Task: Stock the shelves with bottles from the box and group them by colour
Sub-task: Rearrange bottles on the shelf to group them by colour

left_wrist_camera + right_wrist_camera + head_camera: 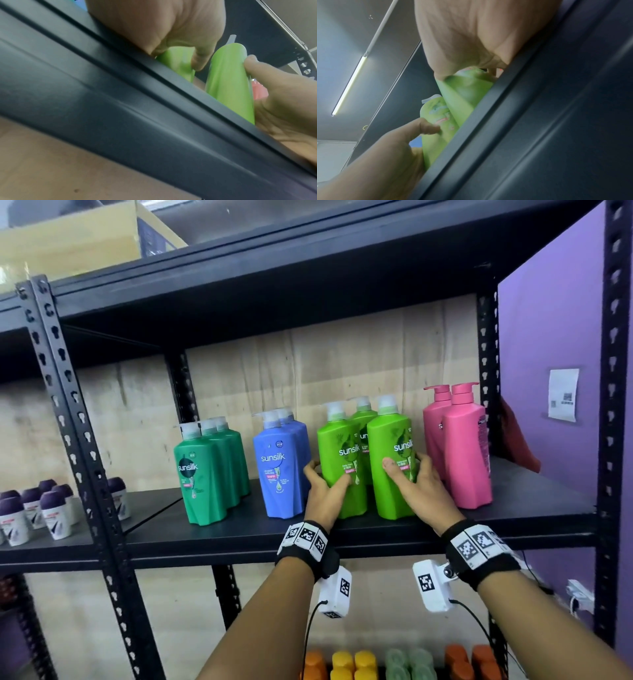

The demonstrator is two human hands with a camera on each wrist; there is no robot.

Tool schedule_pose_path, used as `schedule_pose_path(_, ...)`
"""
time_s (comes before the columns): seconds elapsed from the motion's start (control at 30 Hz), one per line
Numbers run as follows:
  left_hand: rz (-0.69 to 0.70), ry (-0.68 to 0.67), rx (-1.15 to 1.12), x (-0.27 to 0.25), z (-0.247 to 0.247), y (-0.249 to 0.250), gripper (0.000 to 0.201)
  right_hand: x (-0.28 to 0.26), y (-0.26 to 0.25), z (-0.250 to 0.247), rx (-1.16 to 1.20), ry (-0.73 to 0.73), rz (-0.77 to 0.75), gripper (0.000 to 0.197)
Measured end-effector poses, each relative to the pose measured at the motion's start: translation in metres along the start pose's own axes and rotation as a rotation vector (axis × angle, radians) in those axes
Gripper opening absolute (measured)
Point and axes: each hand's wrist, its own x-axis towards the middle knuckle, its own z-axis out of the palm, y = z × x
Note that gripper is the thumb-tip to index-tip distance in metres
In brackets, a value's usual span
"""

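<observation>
Three lime green bottles stand on the black shelf (pixel 239 529), between the blue bottles (pixel 277 470) and the pink bottles (pixel 466 446). My left hand (pixel 325 477) grips the front left lime bottle (pixel 339 440), thumb on its front and fingers round its left side. My right hand (pixel 406 465) grips the front right lime bottle (pixel 390 498) the same way. The third lime bottle (pixel 363 419) stands behind them. Dark green bottles (pixel 202 474) stand at the far left. In the left wrist view the left bottle (pixel 175 60) shows under my palm; in the right wrist view the right bottle (pixel 465 88) does.
Small purple-capped containers (pixel 34 508) fill the neighbouring shelf on the left. Orange, yellow and pale green bottles (pixel 352 662) stand on the shelf below. A cardboard box (pixel 68 237) lies on top. A red cloth (pixel 517 440) hangs by the right rear post (pixel 484 354).
</observation>
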Motion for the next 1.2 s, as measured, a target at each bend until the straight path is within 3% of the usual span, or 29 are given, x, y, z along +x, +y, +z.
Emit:
schedule_pose_path(0.27,0.023,0.025,0.148,-0.002,0.001,-0.005,0.082,-0.002,0.003,0.004,-0.049,0.002,-0.035,0.085)
schedule_pose_path(0.6,-0.076,-0.008,-0.101,-0.004,-0.005,0.004,0.071,0.001,0.008,0.005,-0.052,0.001,-0.054,0.090)
schedule_pose_path(0.73,-0.090,-0.027,-0.087,-0.007,-0.006,0.007,0.063,0.002,0.009,0.001,-0.033,-0.075,-0.034,0.084)
schedule_pose_path(0.97,-0.080,-0.035,-0.032,-0.011,-0.005,0.012,0.059,0.001,0.008,0.001,-0.060,-0.081,-0.061,0.083)
schedule_pose_path(1.2,-0.085,-0.034,-0.058,-0.010,-0.006,0.011,0.067,-0.002,0.006,0.000,-0.063,-0.082,-0.069,0.081)
